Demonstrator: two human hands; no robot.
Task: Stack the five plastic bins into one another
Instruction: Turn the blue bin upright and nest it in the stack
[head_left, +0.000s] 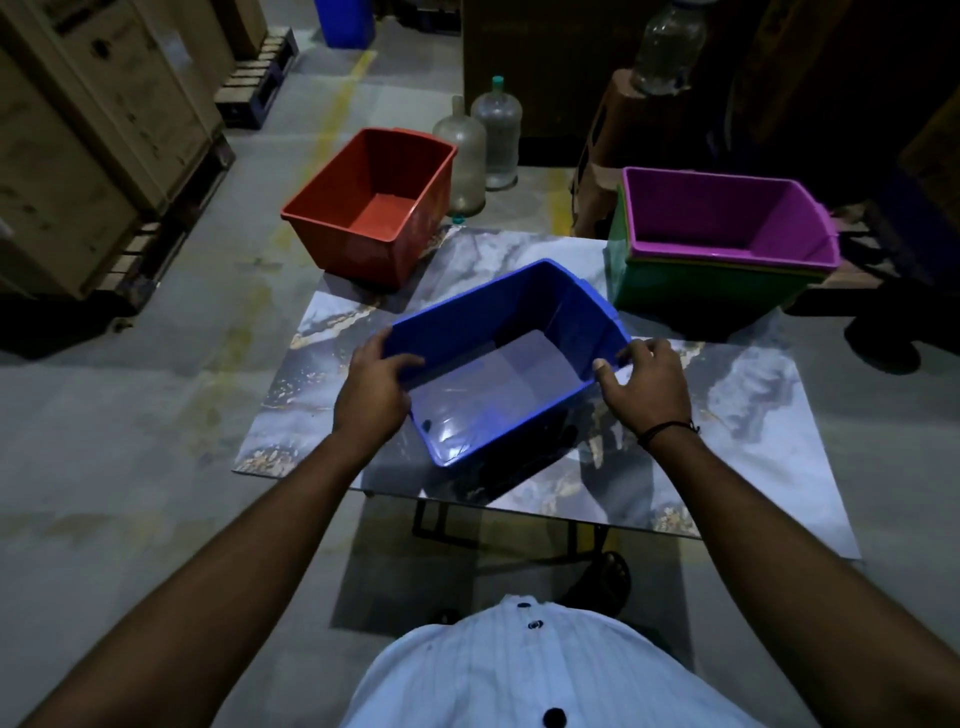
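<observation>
A white buttoned shirt (524, 670) fills the bottom edge of the view, and two bare forearms reach out from it toward a marble-patterned table (753, 415). At the centre of the table sits the blue bin (498, 364), a glossy rectangular tub with sloping walls, a rolled rim and a pale sheen on its floor; it is turned askew, its long axis running from 7 o'clock to 1 o'clock. The left hand (376, 387) is closed on the bin's rim at 9 o'clock, thumb hooked inside and fingers wrapped outside. The right hand (644, 376), with a dark band at its wrist, clasps the rim at 3 o'clock, thumb tip pressed on the wall's upper edge. Whether the bin rests on the table or is lifted just clear cannot be told. At 11 o'clock the red bin (374, 208) stands alone on the table's far corner, open side up. At 2 o'clock the purple bin (727, 218) sits nested in the green bin (696, 286), with a thin yellow rim showing between them. Behind the red bin stand two clear water jugs (478, 150) on the floor.
</observation>
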